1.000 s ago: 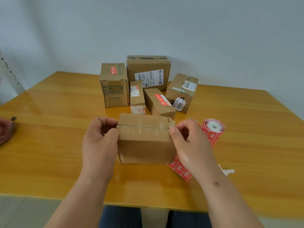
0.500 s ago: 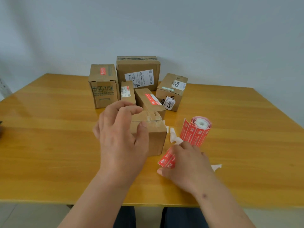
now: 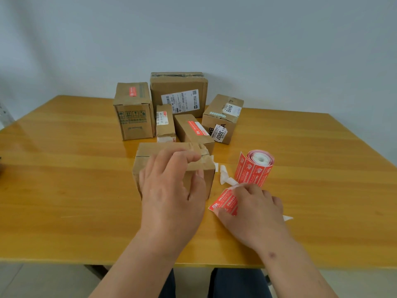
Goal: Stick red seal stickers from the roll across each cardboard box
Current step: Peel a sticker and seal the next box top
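A plain cardboard box (image 3: 150,160) with a taped seam stands in the middle of the table. My left hand (image 3: 171,190) hovers over its front right part, fingers curled and apart, thumb against the front face. The red sticker roll (image 3: 255,168) stands upright to the right of the box, its strip (image 3: 225,203) trailing toward me. My right hand (image 3: 253,211) presses on the strip's free end, fingers on the stickers. Whether a sticker is pinched cannot be made out.
Several more boxes stand at the back: a tall one with a red sticker (image 3: 133,110), a large one with a white label (image 3: 179,93), two small ones (image 3: 165,123) (image 3: 193,132) and a labelled one (image 3: 223,117). White backing scraps (image 3: 225,177) lie beside the roll.
Both hands let go of the box's sides. My left hand moved over the box's top; my right hand went down to the sticker strip. The view shifted slightly.
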A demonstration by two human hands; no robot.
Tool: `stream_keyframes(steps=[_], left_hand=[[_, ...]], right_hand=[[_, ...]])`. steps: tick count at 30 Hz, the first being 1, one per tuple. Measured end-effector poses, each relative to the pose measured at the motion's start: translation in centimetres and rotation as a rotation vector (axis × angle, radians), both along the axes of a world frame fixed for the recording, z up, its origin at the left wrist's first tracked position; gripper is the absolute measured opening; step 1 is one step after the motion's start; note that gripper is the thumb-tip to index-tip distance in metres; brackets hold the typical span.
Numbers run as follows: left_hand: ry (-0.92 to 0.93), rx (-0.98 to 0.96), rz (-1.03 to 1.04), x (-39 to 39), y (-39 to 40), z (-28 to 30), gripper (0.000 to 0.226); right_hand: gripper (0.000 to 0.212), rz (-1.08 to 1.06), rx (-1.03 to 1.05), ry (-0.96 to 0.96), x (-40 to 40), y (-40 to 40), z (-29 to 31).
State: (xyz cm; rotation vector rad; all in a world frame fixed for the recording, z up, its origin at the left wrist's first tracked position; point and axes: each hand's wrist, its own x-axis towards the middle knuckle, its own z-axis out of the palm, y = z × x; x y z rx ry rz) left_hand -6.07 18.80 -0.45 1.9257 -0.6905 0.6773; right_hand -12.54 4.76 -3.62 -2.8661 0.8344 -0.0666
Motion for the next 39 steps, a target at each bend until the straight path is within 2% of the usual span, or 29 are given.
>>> stream_keyframes(steps=[3, 7, 13, 18, 27, 31, 34, 37, 39], left_hand=[[0.01, 0.014, 0.0, 0.0, 0.0, -0.3, 0.018], [0.028, 0.016, -0.004, 0.2, 0.0, -0.4, 0.019], [0.035, 0.011, -0.022, 0.5, 0.1, -0.3, 0.019], [0.058, 0.023, -0.043, 0.5, 0.2, -0.3, 0.018], [0.176, 0.093, -0.079, 0.1, -0.1, 0.8, 0.024], [0.241, 0.179, -0.169, 0.0, -0.2, 1.7, 0.034], [0.367, 0.225, -0.3, 0.0, 0.1, 2.4, 0.037], [0.478, 0.165, -0.381, -0.1, 0.6, 3.0, 0.017], [0.532, 0.144, -0.417, -0.2, 0.9, 3.3, 0.015]], right_hand=[[0.06, -0.024, 0.027, -0.044, 0.3, -0.3, 0.0], [0.056, -0.026, 0.019, -0.128, 0.6, -0.6, 0.4], [0.044, 0.03, 0.314, -0.331, 0.8, -1.1, 0.4], [0.008, 0.066, 0.345, -0.371, 0.5, -1.8, 1.5], [0.013, 0.173, 0.113, -0.453, -0.2, -2.4, 4.8], [0.022, 0.319, 0.269, -0.406, -1.2, -1.6, 7.3], [0.02, 0.395, 0.4, -0.413, -1.7, -0.8, 8.4], [0.016, 0.418, 0.431, -0.426, -1.6, -0.4, 8.5], [0.011, 0.419, 0.445, -0.427, -1.5, -0.2, 8.3]])
